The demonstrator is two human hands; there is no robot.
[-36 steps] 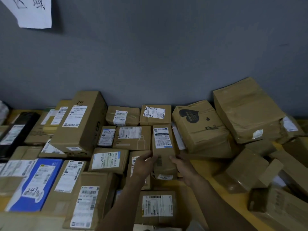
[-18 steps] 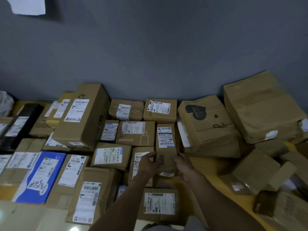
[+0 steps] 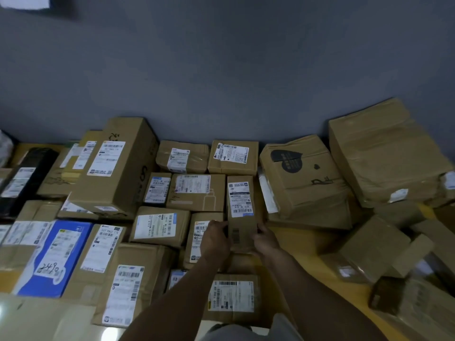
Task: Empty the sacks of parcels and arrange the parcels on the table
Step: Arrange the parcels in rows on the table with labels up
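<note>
Grey wall [image 3: 221, 70] fills the upper half. The white sheet [image 3: 24, 1] at its top left has slid almost out of view since a second ago, while the parcels have barely shifted. At far left a glossy black parcel [image 3: 27, 178] is cut by the edge. Next come a blue-and-white package [image 3: 49, 257] with handwritten digits and a tall carton [image 3: 118, 168] bearing a white label. The left hand [image 3: 215, 239] still curls round the near left side of the narrow box [image 3: 241, 200], which lies lengthwise among labelled cartons. Its near end, where a small sticker showed earlier, is now hidden. Whether it rests or is lifted, I cannot tell. The right hand [image 3: 267, 239] grips the opposite side, beside bare yellow surface [image 3: 295, 242]. Further right sit a creased heart-printed carton [image 3: 302, 178] and a large taped carton [image 3: 384, 153] against the wall. The far-right parcels [image 3: 406, 303] are blurred.
</note>
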